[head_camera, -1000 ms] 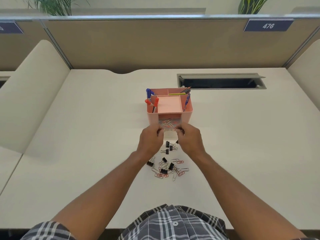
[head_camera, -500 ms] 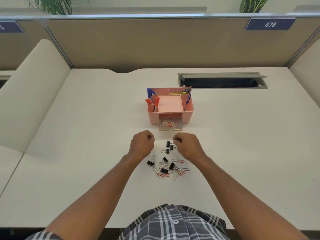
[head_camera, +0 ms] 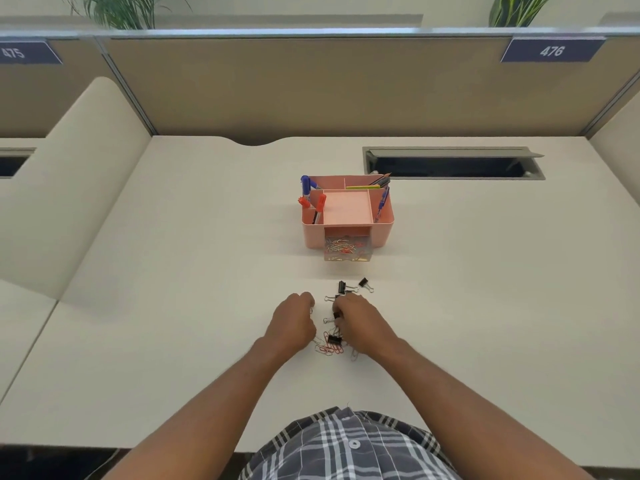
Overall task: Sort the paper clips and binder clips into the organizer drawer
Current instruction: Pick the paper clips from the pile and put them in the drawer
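Reaching down over the scattered pile, I have both hands low on the counter (head_camera: pixel 173 306), close together near its near-middle. My left hand (head_camera: pixel 294 322) is curled into a loose fist at the pile's left side; whether it holds anything I cannot tell. My right hand (head_camera: pixel 360 323) lies over the pile's right part with its fingers bent down among the clips; the fingertips are hidden, so I cannot tell if they pinch one.

Red and silver paper clips (head_camera: pixel 329 348) lie tangled between and just near of my hands, with a black binder clip (head_camera: pixel 334 339) on top of them. Three more binder clips (head_camera: pixel 349 288) sit just beyond my right hand, apart from the tangle, the rightmost (head_camera: pixel 364 284) a little on its own.

Farther off stands the pink organizer (head_camera: pixel 382 230), upright, its clear drawer (head_camera: pixel 348 252) pulled out toward me and already holding a heap of paper clips. A strip of bare counter lies between the drawer's front edge and the far binder clips. Markers (head_camera: pixel 306 192) stand in the organizer's left compartment, pens (head_camera: pixel 381 183) in the far and right ones.

Wide bare counter spreads left and right of the hands. An open cable hatch (head_camera: pixel 453 164) lies far right, against the partition wall (head_camera: pixel 311 88). A curved side panel (head_camera: pixel 69 168) bounds the left edge, and the near edge runs just above my plaid shirt (head_camera: pixel 346 448)
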`<state>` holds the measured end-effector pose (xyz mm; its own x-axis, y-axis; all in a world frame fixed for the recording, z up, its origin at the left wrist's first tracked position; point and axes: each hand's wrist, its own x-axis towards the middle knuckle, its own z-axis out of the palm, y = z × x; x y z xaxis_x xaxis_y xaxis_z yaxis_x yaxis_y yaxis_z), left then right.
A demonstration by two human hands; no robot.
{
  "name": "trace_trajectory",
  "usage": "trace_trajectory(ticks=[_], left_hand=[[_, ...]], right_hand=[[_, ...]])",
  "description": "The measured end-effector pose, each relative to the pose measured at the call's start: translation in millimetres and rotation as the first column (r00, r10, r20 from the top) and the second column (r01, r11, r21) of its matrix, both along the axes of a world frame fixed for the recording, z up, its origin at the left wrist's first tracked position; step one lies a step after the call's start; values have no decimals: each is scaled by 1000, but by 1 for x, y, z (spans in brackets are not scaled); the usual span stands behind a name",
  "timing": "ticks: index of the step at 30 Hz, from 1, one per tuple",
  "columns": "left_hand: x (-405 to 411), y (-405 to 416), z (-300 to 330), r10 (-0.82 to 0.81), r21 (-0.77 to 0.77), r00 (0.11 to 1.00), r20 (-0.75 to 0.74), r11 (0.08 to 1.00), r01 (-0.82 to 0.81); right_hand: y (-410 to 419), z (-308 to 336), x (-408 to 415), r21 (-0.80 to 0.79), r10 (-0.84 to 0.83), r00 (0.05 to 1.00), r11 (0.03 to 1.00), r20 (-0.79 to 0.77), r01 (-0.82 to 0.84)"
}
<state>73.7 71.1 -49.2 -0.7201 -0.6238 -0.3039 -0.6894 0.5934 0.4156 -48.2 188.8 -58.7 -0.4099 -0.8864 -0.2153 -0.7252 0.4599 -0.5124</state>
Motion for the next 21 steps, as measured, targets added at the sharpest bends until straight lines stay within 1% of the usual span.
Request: trace_trajectory(ticks=[2,4,6,8,12,14,17,19,21], left_hand=[[1,-5,0,74,64,995,-73,996,-70],[1,-13,2,186,157,970,-155,974,-161],[1,-20,5,264,220,940,-216,951,-217],[0,-25,6,281,236,928,-243,945,-224],[-1,-26,0,248,247,940,-236,950,-189],[0,-27,-2,229,227,944,-238,958,-175],[1,-26,-1,163,147,955,-246,981,-129],[3,-25,-2,121,66,963,-239,992,-108],[6,-21,-2,114,-39,969,-221,991,-126]], right_hand=[[2,4,-5,-16,-80,992,996,95,82],[5,6,-12,-57,-196,964,976,177,209],[8,8,-22,-74,-322,924,936,207,343],[11,9,-30,-62,-400,897,907,189,417],[16,7,-39,-8,-439,885,895,158,445],[17,7,-39,-12,-454,875,886,166,463],[20,11,-39,-41,-461,875,881,148,471],[23,12,-40,-48,-425,902,902,79,429],[27,13,-40,-16,-358,933,933,32,359]])
